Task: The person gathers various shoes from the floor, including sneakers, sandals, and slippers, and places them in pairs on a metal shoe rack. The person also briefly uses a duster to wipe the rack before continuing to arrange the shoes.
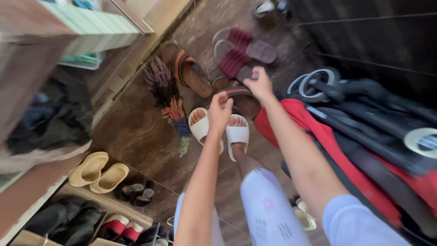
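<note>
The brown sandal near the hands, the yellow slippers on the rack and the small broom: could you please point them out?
brown sandal (246, 102): head view, on its footbed.
yellow slippers (98, 171): head view, between the pair's toes.
small broom (170, 102): head view, on its bristles.

Pale blue short sleeves, white patterned trousers, white slide sandals.

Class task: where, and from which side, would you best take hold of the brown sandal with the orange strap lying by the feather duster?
Probably the arched strap of the brown orange-strapped sandal, taken from above: it lies sole-down, so the strap stands clear of the footbed.
</note>
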